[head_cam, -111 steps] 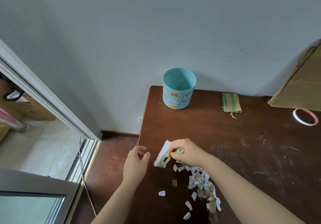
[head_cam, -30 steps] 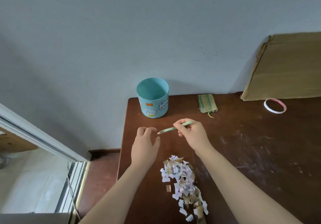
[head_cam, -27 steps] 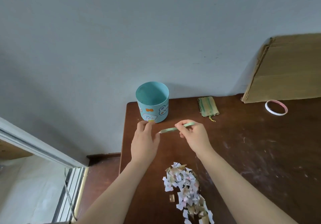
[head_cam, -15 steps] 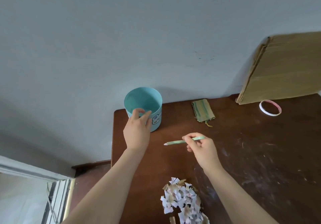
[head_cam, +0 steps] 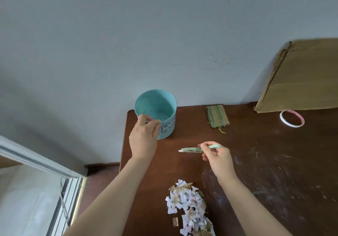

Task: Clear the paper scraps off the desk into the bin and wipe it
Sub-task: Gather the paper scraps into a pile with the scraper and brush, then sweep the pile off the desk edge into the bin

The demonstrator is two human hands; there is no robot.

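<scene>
A light blue round bin [head_cam: 162, 105] with cartoon stickers stands at the far left corner of the dark brown desk [head_cam: 256, 162]. My left hand [head_cam: 144, 138] pinches the bin's near rim. My right hand [head_cam: 217, 157] holds a small green brush [head_cam: 192, 149] edge-on above the desk, to the right of the bin. A heap of white and tan paper scraps [head_cam: 188, 204] lies on the desk near me, between my forearms.
A folded green cloth [head_cam: 217, 116] lies by the wall right of the bin. A tape roll [head_cam: 292, 118] and a leaning sheet of cardboard [head_cam: 301, 78] are at the far right. The desk's left edge drops to the floor and a sliding door track [head_cam: 69, 199].
My left hand has reached forward from the scrap pile to the bin and closed on its rim. My right hand, still holding the brush, has drifted right and nearer to me.
</scene>
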